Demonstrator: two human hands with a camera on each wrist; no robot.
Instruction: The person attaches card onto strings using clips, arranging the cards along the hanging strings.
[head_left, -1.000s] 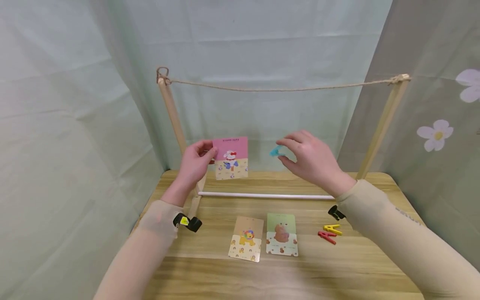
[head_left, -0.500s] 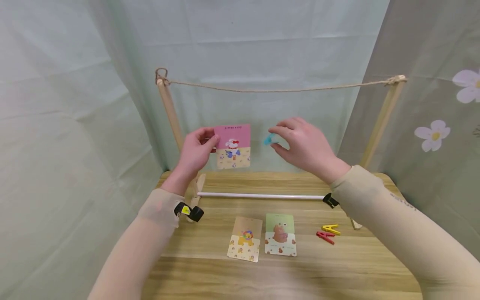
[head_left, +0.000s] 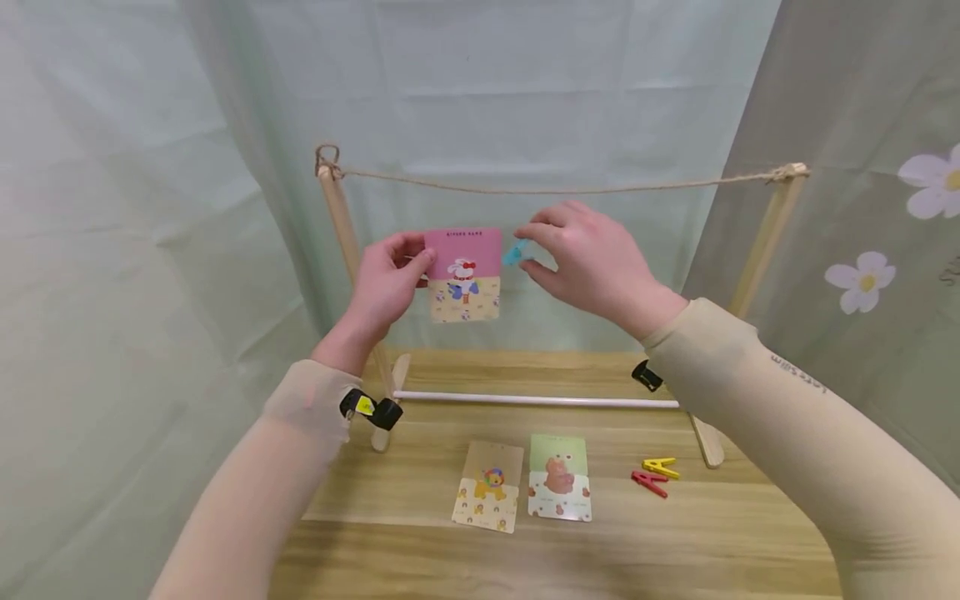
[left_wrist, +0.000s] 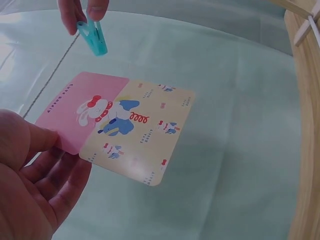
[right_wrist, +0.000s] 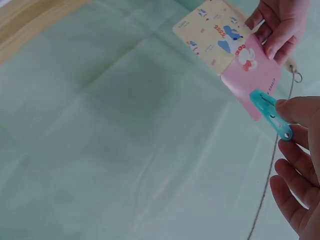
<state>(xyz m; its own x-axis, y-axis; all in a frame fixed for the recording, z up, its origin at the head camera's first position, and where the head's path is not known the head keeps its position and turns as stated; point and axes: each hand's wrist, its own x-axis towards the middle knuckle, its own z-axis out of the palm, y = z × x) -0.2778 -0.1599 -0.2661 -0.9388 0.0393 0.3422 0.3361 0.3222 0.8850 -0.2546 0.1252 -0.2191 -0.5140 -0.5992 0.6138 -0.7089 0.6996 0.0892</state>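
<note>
My left hand pinches a pink and cream card with a rabbit picture by its left edge, thumb in front and fingers behind. To the card's right, my right hand holds a turquoise clothespin between thumb and fingertips. In the left wrist view the clothespin appears apart from the card. Above both hands runs a twine line, with nothing hung on it.
Wooden posts hold the twine, and a white rod joins their feet. On the wooden table lie a lion card, a bear card, a yellow clothespin and a red clothespin.
Both hands have risen toward the twine, carrying the card and the turquoise clothespin. My right hand has also moved left, bringing the clothespin closer to the card.
</note>
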